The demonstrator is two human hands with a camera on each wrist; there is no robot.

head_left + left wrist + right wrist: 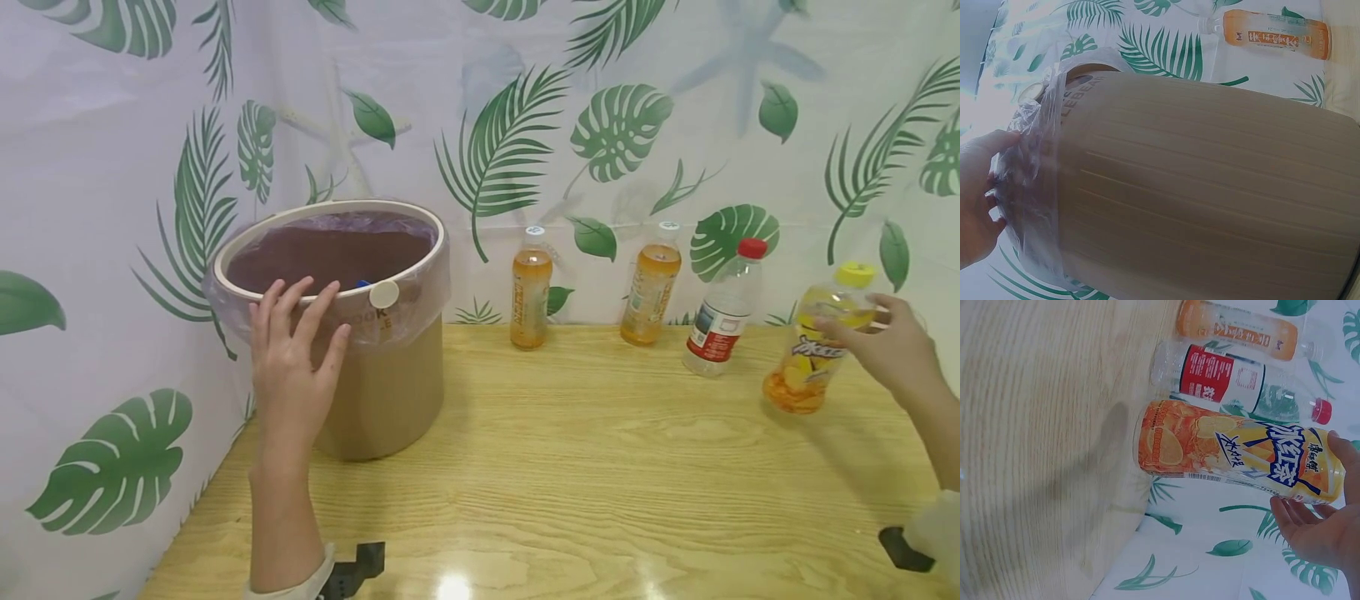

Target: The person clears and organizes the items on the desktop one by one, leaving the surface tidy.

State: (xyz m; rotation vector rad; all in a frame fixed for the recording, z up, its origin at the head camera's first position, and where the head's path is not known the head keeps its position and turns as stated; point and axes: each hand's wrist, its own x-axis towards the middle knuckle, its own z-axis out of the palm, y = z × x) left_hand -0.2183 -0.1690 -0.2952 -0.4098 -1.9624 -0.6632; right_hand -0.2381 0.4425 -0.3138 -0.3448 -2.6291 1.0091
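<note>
My left hand (pixel 292 367) rests with spread fingers at the near rim of a brown trash bin (pixel 382 400). A clear plastic liner (pixel 1032 175) is folded over that rim, and in the left wrist view the thumb and fingertips touch it. At the right, my right hand (pixel 892 342) grips an iced tea bottle (pixel 817 350) near its top, thumb on one side and fingers on the other. This bottle has a yellow cap and a yellow-orange label with lemons (pixel 1210 447). It leans slightly in the head view.
Left of the iced tea bottle stands a clear bottle (pixel 716 325) with a red cap and red-and-white label. Two orange drink bottles (pixel 531 292) with white caps stand farther left along the wall. A leaf-patterned sheet (pixel 495 150) backs the wooden table (pixel 570 500). Something blue (pixel 363 283) shows inside the bin.
</note>
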